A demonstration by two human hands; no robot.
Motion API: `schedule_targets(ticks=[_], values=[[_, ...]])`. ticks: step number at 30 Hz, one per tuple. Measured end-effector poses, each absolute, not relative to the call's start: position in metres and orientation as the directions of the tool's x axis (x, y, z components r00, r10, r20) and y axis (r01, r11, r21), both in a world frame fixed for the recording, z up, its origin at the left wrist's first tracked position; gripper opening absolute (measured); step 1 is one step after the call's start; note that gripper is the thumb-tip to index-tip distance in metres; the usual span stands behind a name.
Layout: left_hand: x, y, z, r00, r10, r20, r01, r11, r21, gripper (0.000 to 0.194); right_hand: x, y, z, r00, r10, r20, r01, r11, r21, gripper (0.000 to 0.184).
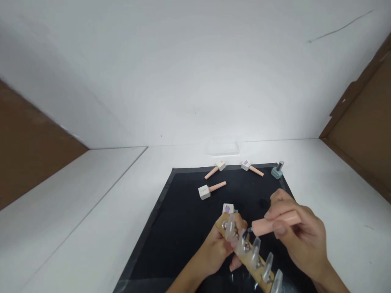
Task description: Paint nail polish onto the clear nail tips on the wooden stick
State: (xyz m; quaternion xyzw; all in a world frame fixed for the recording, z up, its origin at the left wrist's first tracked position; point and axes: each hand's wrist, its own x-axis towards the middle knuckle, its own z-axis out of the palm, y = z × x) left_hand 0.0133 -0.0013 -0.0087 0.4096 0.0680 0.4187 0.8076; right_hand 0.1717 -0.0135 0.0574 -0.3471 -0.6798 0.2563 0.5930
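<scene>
Over the black mat's (171, 228) near side, our left hand (215, 250) grips the nail-tip stand (254, 268), our right hand (307, 240) pinches the polish brush (262, 227), and a wobble could smear its seemingly dark polish (247, 232).

The person's bare left hand (214, 253) curls in a grip, its forearm (188, 273) slanting up rightward; near it, the bare right hand (308, 234) pinches between thumb (282, 231) and bent fingers (281, 207), wrist (326, 273) angled up leftward.
</scene>
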Motion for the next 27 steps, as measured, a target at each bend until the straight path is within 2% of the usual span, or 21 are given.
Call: schedule_targets(ticks=[4,6,8,11,13,15,18,20,24,27], values=[[0.014,0.000,-0.001,0.618,0.759,0.204,-0.565,0.248,0.787,0.042,0.174,-0.014,0.057,-0.124,0.754,0.645,0.097,0.656,-0.748,0.026],[0.013,-0.001,0.002,0.639,0.757,0.136,-0.489,0.262,0.832,0.045,0.175,-0.013,0.056,-0.168,0.744,0.647,0.115,0.667,-0.736,0.030],[0.012,-0.003,0.003,0.650,0.753,0.109,-0.451,0.266,0.852,0.046,0.176,-0.014,0.054,-0.123,0.755,0.645,0.168,0.656,-0.736,0.027],[0.009,-0.005,0.003,0.641,0.759,0.116,-0.421,0.222,0.880,0.044,0.176,-0.013,0.053,-0.067,0.762,0.644,0.146,0.646,-0.749,0.022],[0.008,-0.004,0.004,0.630,0.764,0.139,-0.383,0.150,0.912,0.043,0.176,-0.012,0.054,-0.128,0.744,0.656,0.078,0.667,-0.741,0.026],[0.009,-0.003,0.005,0.617,0.767,0.177,-0.350,0.065,0.935,0.044,0.177,-0.011,0.054,-0.178,0.736,0.653,0.079,0.672,-0.736,0.029],[0.011,-0.002,0.004,0.616,0.763,0.194,-0.320,0.018,0.947,0.046,0.179,-0.010,0.053,-0.120,0.771,0.625,0.178,0.636,-0.751,0.024],[0.011,-0.002,0.002,0.621,0.759,0.198,-0.324,0.018,0.946,0.046,0.180,-0.009,0.051,-0.095,0.764,0.638,0.161,0.644,-0.748,0.024],[0.011,-0.003,0.002,0.610,0.770,0.188,-0.311,0.014,0.950,0.047,0.180,-0.010,0.050,-0.175,0.740,0.650,0.122,0.671,-0.731,0.030],[0.011,-0.003,0.003,0.614,0.771,0.168,-0.316,0.045,0.948,0.046,0.181,-0.011,0.050,-0.094,0.771,0.630,0.159,0.637,-0.755,0.024]])
